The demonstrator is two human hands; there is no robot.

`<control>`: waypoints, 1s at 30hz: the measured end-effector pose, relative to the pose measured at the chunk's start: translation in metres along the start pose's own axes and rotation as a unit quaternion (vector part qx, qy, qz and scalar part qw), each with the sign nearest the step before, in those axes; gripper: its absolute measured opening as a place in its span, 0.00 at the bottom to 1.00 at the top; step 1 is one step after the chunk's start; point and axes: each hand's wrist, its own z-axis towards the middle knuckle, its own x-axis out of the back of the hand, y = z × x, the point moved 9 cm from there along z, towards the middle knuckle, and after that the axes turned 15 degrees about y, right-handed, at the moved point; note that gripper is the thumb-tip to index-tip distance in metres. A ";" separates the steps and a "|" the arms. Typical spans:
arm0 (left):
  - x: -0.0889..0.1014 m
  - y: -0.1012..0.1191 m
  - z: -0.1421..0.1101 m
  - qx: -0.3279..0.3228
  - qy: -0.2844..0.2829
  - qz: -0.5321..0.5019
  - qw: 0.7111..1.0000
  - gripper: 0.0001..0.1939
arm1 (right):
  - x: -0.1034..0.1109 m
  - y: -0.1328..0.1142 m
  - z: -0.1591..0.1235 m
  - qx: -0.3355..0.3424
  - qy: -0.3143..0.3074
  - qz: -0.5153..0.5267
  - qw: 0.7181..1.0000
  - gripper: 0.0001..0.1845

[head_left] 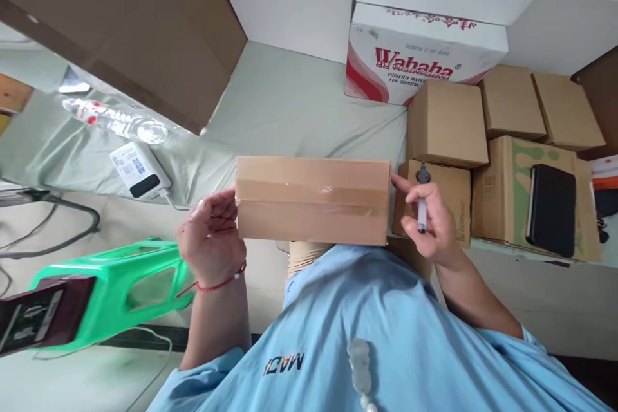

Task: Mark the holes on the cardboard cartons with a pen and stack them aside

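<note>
A long brown cardboard box (313, 219), sealed along its middle with clear tape, is in front of my body. My left hand (212, 232) is closed on its left end, with the fingertips partly hidden behind the edge. At the other end, the index finger of my right hand (432, 222) touches the box. That same hand grips a marker pen (421, 214), grey-white with a dark cap, pointing away from me and held upright between thumb and fingers.
Small brown boxes (454, 122) and a white Wahaba carton (420, 64) stand at the right back. A black notebook (552, 209) lies on a carton. Leftward are a plastic bottle (116, 121), a white power bank (140, 170), a large brown carton (130, 26) and a green stool (120, 290).
</note>
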 end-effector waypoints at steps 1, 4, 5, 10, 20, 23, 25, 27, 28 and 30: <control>-0.006 -0.002 0.001 0.004 -0.010 0.002 1.000 0.15 | -0.003 0.008 0.000 -0.017 -0.007 0.002 1.000 0.18; -0.016 -0.016 0.011 0.020 -0.016 0.001 1.000 0.19 | -0.005 0.026 -0.008 -0.046 -0.009 0.019 0.999 0.19; -0.017 -0.023 0.016 0.025 -0.009 0.001 1.000 0.19 | -0.005 0.031 -0.013 -0.051 -0.005 0.021 0.998 0.19; -0.010 -0.068 0.033 0.080 -0.023 0.027 0.996 0.20 | -0.004 0.031 -0.036 -0.010 -0.020 0.001 1.000 0.20; -0.007 -0.075 0.012 0.123 -0.052 0.010 0.991 0.27 | -0.023 -0.003 -0.035 0.091 -0.098 0.063 0.989 0.23; -0.011 -0.055 0.004 0.118 -0.047 0.004 0.992 0.28 | -0.009 0.002 -0.024 0.090 -0.049 0.034 0.994 0.23; -0.015 -0.041 -0.001 0.100 -0.047 0.011 0.994 0.30 | 0.003 0.009 -0.018 0.066 -0.018 0.027 0.997 0.23; -0.021 -0.029 -0.006 0.079 -0.053 0.031 0.995 0.30 | 0.012 0.016 -0.011 0.032 0.004 0.030 0.999 0.22; -0.025 -0.026 -0.008 0.071 -0.056 0.042 0.995 0.30 | 0.016 0.018 -0.008 0.018 0.013 0.034 0.999 0.22; -0.031 -0.022 -0.014 0.059 -0.065 0.054 0.995 0.29 | 0.019 0.019 -0.002 0.010 0.027 0.042 0.999 0.20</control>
